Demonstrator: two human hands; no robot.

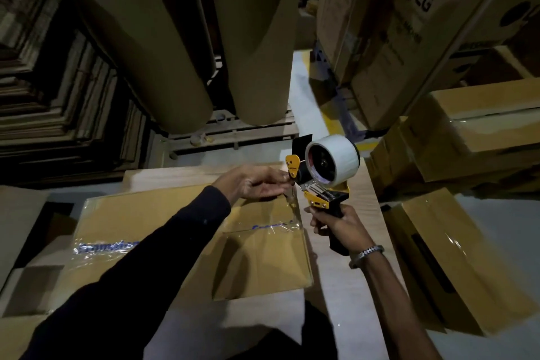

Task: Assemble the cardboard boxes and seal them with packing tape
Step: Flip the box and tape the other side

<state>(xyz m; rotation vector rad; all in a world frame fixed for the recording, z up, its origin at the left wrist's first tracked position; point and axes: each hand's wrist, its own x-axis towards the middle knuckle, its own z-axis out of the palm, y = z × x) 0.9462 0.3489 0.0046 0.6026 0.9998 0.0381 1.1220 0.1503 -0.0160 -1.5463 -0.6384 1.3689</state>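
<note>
Centrally, the cardboard box (pixel 163 222) lies flat-topped on the pale wood-grain surface (pixel 362 286), its upper face covered with clear tape. Blue lettering shows through the tape on the box at two places; the words are too blurred to read. The tape dispenser (pixel 324 175), yellow and black with a roll of clear tape (pixel 343 159), is held above the far right corner of the box. The right hand (pixel 336 228) grips the black handle of the dispenser, fingers wrapped round it; a metal bracelet (pixel 365 254) sits on that wrist. The left hand (pixel 257 181), in a dark sleeve (pixel 152 266), reaches over the box, its fingertips pinching at the dispenser's front end, where the tape leaves the roll. To the right, further taped boxes (pixel 455 254) are stacked just beside the surface. Beyond them stands a tall carton (pixel 409 23) printed "LG". Two large brown paper rolls (pixel 187 38) stand upright behind the surface.
</note>
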